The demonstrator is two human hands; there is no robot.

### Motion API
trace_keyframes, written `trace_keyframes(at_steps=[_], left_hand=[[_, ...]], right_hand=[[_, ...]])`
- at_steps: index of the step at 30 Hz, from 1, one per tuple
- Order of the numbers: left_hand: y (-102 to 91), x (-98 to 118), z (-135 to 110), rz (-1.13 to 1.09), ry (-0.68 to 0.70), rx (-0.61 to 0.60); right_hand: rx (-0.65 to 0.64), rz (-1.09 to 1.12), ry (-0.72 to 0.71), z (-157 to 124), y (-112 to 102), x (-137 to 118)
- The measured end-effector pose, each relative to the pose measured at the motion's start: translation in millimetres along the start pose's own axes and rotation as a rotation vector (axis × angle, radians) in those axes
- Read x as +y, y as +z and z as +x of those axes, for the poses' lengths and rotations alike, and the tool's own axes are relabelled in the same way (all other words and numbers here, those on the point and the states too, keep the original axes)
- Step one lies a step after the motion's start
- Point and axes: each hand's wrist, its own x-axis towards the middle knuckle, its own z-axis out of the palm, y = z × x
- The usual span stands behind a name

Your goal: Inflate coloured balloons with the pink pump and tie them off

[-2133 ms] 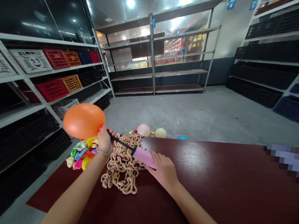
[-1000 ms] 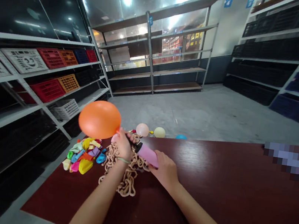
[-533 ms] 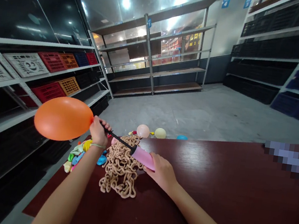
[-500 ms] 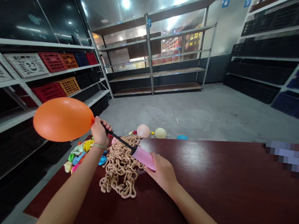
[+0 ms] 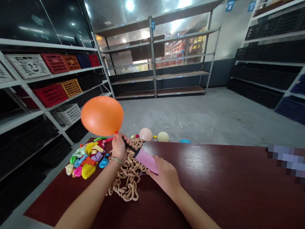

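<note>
An orange balloon [image 5: 102, 115], partly inflated, sits at the black end of a hand pump with a pink barrel [image 5: 147, 160]. My left hand [image 5: 119, 148] is closed around the balloon's neck and the pump's black end. Closed around the rear of the pink barrel is my right hand [image 5: 167, 176]. Only a short stretch of black rod shows between hand and barrel. Beneath the pump lies a heap of beige, looped, rope-like material [image 5: 127, 185]. Left of my left wrist is a pile of flat, coloured balloons [image 5: 88, 158].
All this is on a dark red-brown table [image 5: 209, 192]. Past its far edge are a pink balloon [image 5: 145, 134], a pale yellow balloon [image 5: 163, 137] and a blue balloon [image 5: 185, 141]. Shelves with crates [image 5: 50, 97] stand left; more racks [image 5: 157, 81] stand behind and right.
My left hand has moved right, toward the pink barrel, bringing the balloon along. Less black rod shows, and the balloon looks smaller in the picture. My right hand has stayed nearly still.
</note>
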Motion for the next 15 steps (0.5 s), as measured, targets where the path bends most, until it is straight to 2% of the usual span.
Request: trace_keyframes(at_steps=[4,7,9,11,15], left_hand=[[-10.6,41.3,40.0,-0.012,0.081,0.043],[-9.9,45.8,51.5,-0.029,0.120,0.105],[-4.3,30.9,43.4,-0.046,0.105,0.147],[3.6,5.9,25.1,-0.055,0.077,0.144],[14.5,-39.3,-12.4,-0.016,0.037,0.031]], right_hand=[[0.017,0.074,-0.017,1.8,2.4,-0.9],[0.029,0.069,-0.021,2.9,3.3,0.3],[0.034,0.028,0.006,3.3,2.5,1.1],[0.039,-0.023,0.047,3.3,0.5,1.7],[0.037,-0.075,0.093,1.7,-4.2,2.5]])
